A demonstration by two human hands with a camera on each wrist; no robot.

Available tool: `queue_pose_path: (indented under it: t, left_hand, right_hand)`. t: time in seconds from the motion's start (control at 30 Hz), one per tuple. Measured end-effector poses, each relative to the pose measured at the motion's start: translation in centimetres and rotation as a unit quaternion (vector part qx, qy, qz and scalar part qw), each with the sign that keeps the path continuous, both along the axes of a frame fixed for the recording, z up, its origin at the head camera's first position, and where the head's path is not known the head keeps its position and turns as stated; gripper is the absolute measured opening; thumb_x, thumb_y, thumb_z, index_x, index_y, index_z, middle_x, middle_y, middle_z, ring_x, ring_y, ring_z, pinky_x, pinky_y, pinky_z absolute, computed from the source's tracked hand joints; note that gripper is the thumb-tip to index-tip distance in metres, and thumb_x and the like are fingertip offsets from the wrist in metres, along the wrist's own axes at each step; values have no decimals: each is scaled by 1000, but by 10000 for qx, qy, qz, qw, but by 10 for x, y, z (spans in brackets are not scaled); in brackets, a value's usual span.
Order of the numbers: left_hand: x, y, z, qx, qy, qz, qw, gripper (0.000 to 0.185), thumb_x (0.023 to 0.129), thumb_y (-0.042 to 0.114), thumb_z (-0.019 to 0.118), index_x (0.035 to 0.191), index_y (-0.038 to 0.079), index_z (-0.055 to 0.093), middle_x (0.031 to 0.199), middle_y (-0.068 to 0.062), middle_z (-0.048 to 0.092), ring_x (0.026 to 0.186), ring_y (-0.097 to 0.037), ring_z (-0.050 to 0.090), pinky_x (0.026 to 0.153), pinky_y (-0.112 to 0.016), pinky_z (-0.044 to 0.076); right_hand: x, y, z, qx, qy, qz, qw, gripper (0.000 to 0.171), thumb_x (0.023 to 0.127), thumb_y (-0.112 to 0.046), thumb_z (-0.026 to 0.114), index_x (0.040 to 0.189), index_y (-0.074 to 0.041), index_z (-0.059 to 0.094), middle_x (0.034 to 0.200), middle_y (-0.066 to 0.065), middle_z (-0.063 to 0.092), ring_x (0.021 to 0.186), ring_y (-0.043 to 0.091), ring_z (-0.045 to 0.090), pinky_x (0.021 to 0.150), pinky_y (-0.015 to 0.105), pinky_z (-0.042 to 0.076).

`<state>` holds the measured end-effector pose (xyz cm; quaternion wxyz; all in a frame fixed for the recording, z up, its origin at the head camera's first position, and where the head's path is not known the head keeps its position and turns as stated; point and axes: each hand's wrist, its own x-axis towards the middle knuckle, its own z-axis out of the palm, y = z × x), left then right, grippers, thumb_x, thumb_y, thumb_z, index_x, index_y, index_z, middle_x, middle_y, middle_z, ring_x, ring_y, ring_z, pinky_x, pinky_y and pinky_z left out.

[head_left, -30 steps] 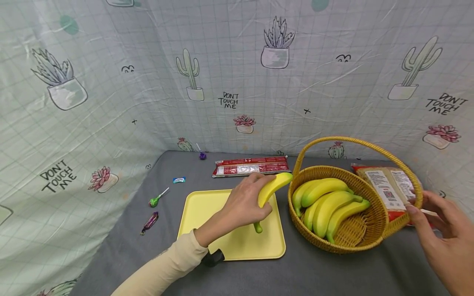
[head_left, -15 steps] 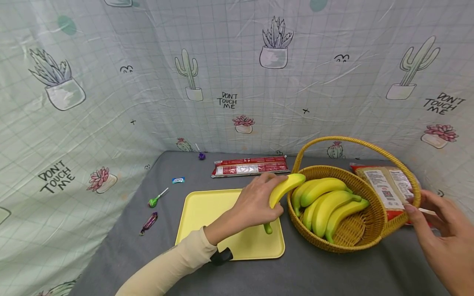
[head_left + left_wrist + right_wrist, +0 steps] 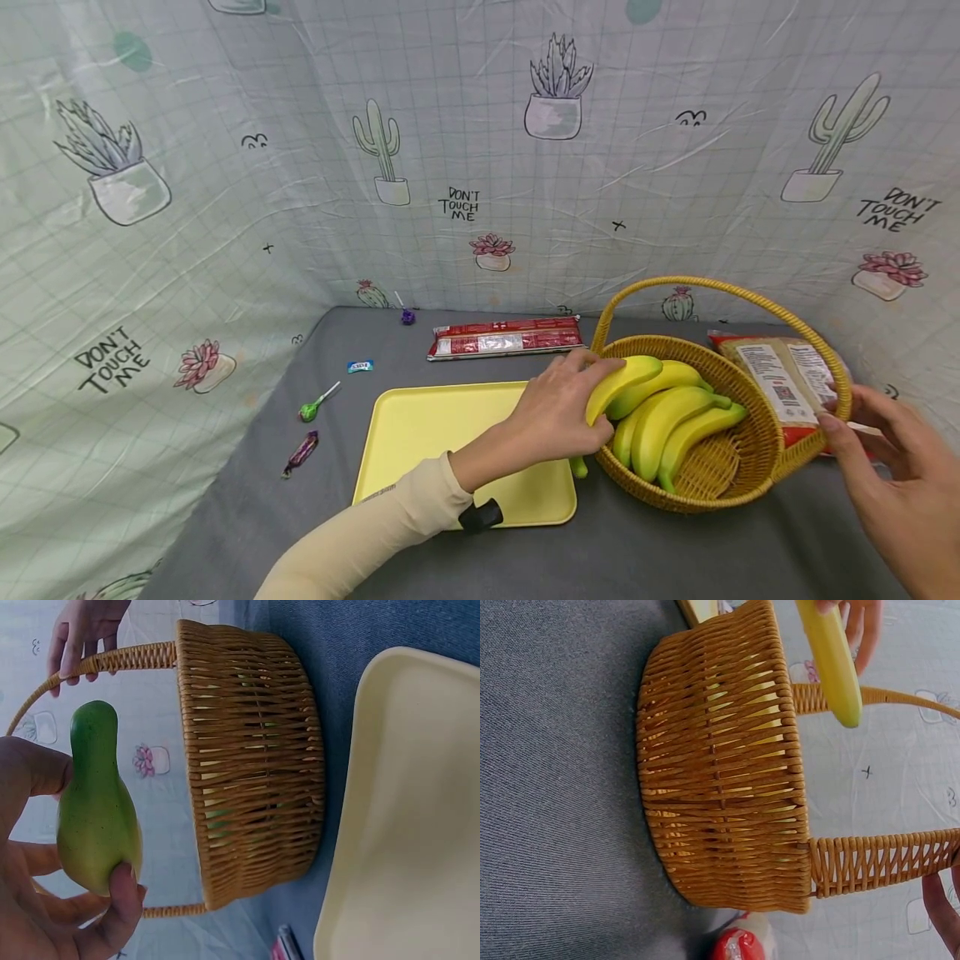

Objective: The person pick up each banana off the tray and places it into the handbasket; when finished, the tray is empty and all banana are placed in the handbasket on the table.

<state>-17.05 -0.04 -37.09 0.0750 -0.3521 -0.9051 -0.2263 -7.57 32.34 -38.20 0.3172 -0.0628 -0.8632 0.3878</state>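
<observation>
Over the near-left rim of the wicker basket (image 3: 757, 433), the left hand (image 3: 558, 412) held a banana (image 3: 622, 385), fingers and thumb curled around its lower half. The fruit's long axis ran on a slant, up and to the right: its rounded tip pointed into the basket and lay just above the bananas in the basket (image 3: 667, 421), while its green stem end (image 3: 578, 468) hung below the hand, outside the rim and just off the right edge of the yellow tray (image 3: 420, 433). So the held banana sat to the right of the palm, extending past the fingertips toward the basket's middle, with the rim directly under its midsection. The left hand was plainly the nearer one to it; the right hand (image 3: 892, 467) was on the far side of the basket, well apart from the banana, with its fingers bent around the basket's handle (image 3: 843, 392) where the arch meets the rim. From the left wrist view the banana (image 3: 96, 802) showed pinched between thumb and fingers, with the basket wall (image 3: 255, 765) just beside it. Behind lay a red packet (image 3: 504, 337) on the grey cloth (image 3: 660, 550).
</observation>
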Motion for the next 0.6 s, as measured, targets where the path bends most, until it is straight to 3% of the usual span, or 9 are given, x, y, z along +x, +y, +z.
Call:
queue_pose_path:
  t: [0.6]
  left_hand:
    - [-18, 36, -6, -273, 125, -237, 9993, 70, 87, 24, 74, 155, 24, 55, 139, -2, 56, 106, -15, 55, 59, -25, 41]
  right_hand:
    - [1, -1, 1, -31, 164, 27, 9999, 45, 100, 0, 70, 144, -5, 64, 118, -15, 54, 105, -3, 55, 83, 3, 40]
